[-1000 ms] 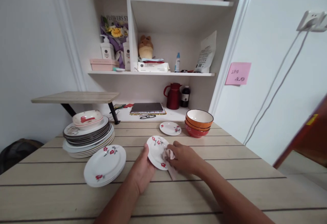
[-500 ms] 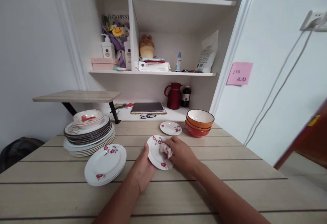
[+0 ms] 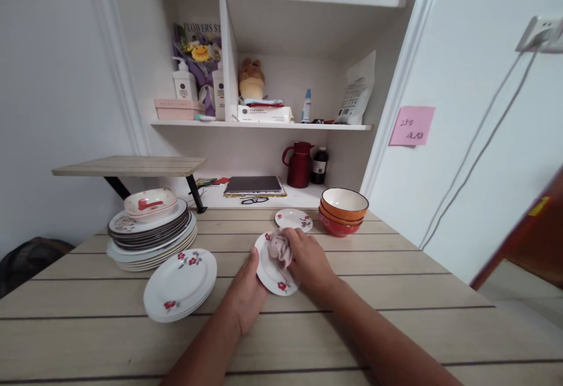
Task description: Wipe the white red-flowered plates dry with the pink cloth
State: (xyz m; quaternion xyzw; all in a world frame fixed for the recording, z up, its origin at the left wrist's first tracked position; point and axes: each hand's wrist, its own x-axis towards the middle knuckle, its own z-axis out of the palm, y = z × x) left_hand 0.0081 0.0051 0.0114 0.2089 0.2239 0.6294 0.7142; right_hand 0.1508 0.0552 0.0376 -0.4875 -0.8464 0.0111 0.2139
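Observation:
My left hand (image 3: 244,296) grips the near-left edge of a small white plate with red flowers (image 3: 271,271), holding it tilted above the wooden table (image 3: 308,327). My right hand (image 3: 308,260) is closed on a crumpled pinkish cloth (image 3: 279,246) and presses it against the plate's upper face. Part of the plate is hidden under the cloth and fingers.
A stack of white flowered plates (image 3: 180,283) lies to the left, with a taller pile of mixed plates and a shallow bowl (image 3: 151,227) behind it. A small saucer (image 3: 293,220) and stacked orange bowls (image 3: 343,211) sit beyond the hands. Shelves stand behind the table.
My right hand has slid the cloth from the plate's lower right edge up to its upper part. My left hand and the plate stay almost where they were.

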